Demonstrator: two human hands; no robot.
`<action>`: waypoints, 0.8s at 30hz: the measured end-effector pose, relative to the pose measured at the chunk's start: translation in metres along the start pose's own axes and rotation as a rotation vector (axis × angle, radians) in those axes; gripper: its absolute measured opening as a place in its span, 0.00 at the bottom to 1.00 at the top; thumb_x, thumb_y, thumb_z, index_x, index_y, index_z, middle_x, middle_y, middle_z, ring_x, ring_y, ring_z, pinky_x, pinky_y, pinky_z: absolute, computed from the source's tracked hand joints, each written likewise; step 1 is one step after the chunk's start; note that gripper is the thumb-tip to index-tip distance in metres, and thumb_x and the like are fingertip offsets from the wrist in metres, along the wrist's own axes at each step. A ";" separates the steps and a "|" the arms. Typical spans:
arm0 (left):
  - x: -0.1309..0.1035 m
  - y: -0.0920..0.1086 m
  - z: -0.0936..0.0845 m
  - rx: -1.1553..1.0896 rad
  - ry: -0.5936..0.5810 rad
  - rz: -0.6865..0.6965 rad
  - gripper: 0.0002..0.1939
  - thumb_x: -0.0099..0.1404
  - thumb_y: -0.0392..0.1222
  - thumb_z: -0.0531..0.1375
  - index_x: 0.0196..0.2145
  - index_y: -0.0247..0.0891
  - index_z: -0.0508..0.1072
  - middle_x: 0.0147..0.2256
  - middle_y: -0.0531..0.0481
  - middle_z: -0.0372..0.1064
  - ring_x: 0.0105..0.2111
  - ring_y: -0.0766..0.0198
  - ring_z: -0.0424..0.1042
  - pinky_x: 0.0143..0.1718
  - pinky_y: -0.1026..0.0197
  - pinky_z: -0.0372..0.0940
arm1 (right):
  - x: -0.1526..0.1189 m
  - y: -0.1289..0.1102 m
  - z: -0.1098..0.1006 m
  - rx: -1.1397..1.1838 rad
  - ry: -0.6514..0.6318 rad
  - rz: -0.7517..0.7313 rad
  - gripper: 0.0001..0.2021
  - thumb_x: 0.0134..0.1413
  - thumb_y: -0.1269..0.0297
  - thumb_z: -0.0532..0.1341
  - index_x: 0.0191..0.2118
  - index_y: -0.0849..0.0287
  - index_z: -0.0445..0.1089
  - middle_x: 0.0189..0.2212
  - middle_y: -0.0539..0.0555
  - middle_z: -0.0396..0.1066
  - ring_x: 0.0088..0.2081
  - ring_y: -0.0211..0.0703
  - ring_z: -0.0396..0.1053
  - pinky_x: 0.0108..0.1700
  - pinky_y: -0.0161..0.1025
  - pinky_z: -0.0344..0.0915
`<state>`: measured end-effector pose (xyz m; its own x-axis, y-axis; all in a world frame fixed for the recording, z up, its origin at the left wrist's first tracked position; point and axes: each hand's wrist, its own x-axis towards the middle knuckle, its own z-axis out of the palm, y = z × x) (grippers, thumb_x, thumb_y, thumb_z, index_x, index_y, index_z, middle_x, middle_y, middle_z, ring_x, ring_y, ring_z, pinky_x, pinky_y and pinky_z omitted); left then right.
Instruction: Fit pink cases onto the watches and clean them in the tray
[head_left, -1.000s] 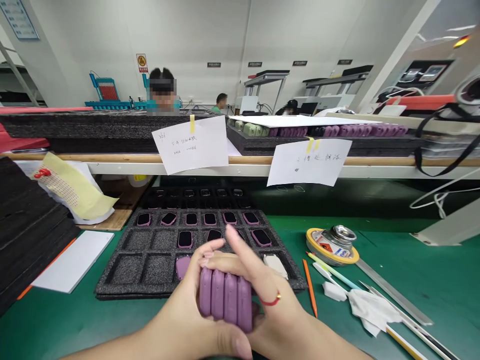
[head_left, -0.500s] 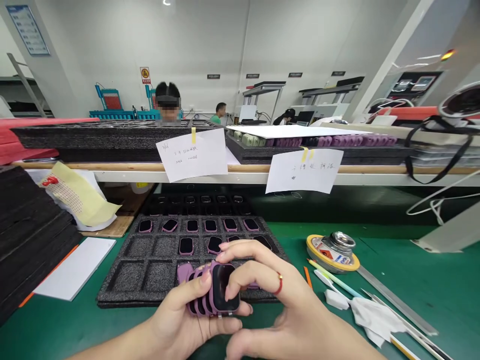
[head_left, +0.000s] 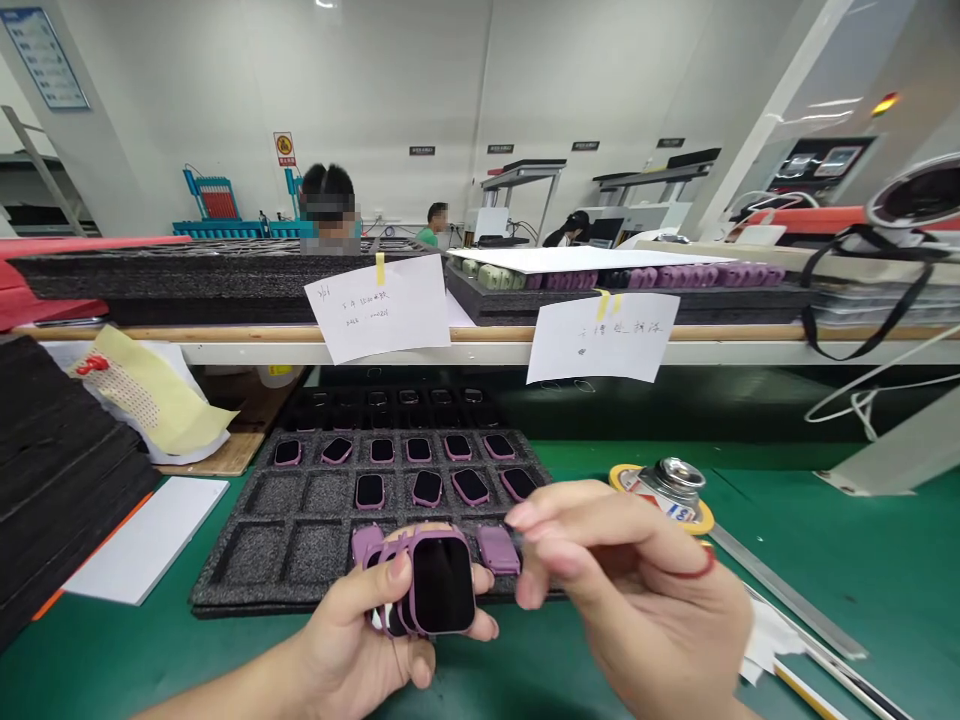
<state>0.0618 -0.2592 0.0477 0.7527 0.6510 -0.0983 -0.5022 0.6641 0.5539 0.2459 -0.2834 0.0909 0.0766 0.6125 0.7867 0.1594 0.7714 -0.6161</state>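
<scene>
My left hand [head_left: 375,625] is closed round a fanned stack of purple smartwatch cases with black screens. The front smartwatch case [head_left: 444,585] faces me, its screen toward the camera, with my thumb on the stack's left side. To the right of the stack, and apart from it, my right hand [head_left: 637,590] is raised with thumb and fingers pinched together; whatever may be between the fingertips is too small to make out. Behind both hands lies a black foam tray [head_left: 255,550] with purple watch cases in several of its pockets. One purple case [head_left: 499,550] shows its plain side.
Right of the tray are a roll of yellow tape [head_left: 619,478] with a metal-topped bottle [head_left: 679,485], a steel ruler [head_left: 787,590] and white tissue [head_left: 772,630]. A white slab [head_left: 150,545] and stacked black foam [head_left: 67,480] stand left. A shelf edge [head_left: 487,350] crosses behind.
My right hand has come off the front watch case and moved right, its fingers closing to a pinch. The front case now shows its whole screen. My left hand keeps the stack.
</scene>
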 end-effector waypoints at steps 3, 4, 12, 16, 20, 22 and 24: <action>-0.002 0.003 0.000 0.012 -0.037 0.016 0.18 0.58 0.49 0.71 0.43 0.35 0.82 0.40 0.41 0.81 0.37 0.58 0.82 0.19 0.77 0.65 | -0.001 -0.002 -0.001 -0.061 -0.118 0.006 0.10 0.57 0.60 0.70 0.43 0.52 0.73 0.40 0.54 0.78 0.45 0.46 0.78 0.47 0.40 0.77; -0.002 0.003 0.000 0.017 -0.044 0.007 0.19 0.57 0.50 0.71 0.43 0.35 0.82 0.39 0.40 0.81 0.34 0.60 0.81 0.19 0.76 0.65 | -0.002 -0.001 -0.001 -0.108 -0.198 0.007 0.19 0.51 0.59 0.73 0.48 0.52 0.72 0.46 0.56 0.77 0.49 0.48 0.76 0.51 0.41 0.76; -0.004 0.004 0.003 0.025 -0.032 -0.059 0.25 0.54 0.53 0.73 0.41 0.28 0.83 0.31 0.39 0.80 0.24 0.70 0.75 0.20 0.77 0.63 | -0.007 0.007 0.004 -0.155 -0.403 0.028 0.32 0.45 0.68 0.75 0.56 0.50 0.66 0.53 0.54 0.72 0.55 0.46 0.71 0.57 0.38 0.70; -0.002 0.004 0.005 0.023 -0.031 -0.012 0.21 0.56 0.52 0.72 0.43 0.35 0.82 0.35 0.41 0.81 0.25 0.69 0.76 0.19 0.77 0.62 | -0.008 0.005 -0.001 -0.156 -0.338 0.027 0.34 0.50 0.62 0.73 0.62 0.52 0.63 0.58 0.59 0.70 0.59 0.53 0.69 0.59 0.45 0.71; -0.001 0.004 0.006 0.010 -0.066 0.060 0.16 0.60 0.48 0.69 0.46 0.43 0.81 0.36 0.44 0.81 0.19 0.73 0.72 0.18 0.76 0.62 | -0.006 0.002 -0.011 -0.205 -0.236 -0.130 0.24 0.55 0.78 0.66 0.55 0.47 0.71 0.43 0.51 0.80 0.44 0.45 0.80 0.49 0.38 0.78; -0.001 0.003 0.006 -0.009 -0.069 0.046 0.16 0.60 0.48 0.70 0.45 0.42 0.81 0.34 0.45 0.80 0.20 0.72 0.73 0.18 0.76 0.64 | -0.006 -0.003 -0.015 -0.268 -0.315 -0.164 0.23 0.56 0.79 0.66 0.52 0.45 0.74 0.41 0.50 0.82 0.40 0.44 0.81 0.45 0.35 0.80; -0.001 0.002 0.005 -0.046 -0.062 0.040 0.16 0.59 0.47 0.71 0.44 0.43 0.81 0.33 0.48 0.80 0.23 0.70 0.77 0.19 0.75 0.67 | -0.010 -0.009 -0.016 -0.298 -0.398 -0.128 0.19 0.60 0.72 0.65 0.54 0.43 0.75 0.44 0.49 0.81 0.42 0.47 0.81 0.47 0.37 0.80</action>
<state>0.0622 -0.2601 0.0535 0.7560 0.6542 -0.0246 -0.5501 0.6552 0.5178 0.2599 -0.2990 0.0893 -0.3332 0.5797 0.7436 0.4215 0.7971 -0.4324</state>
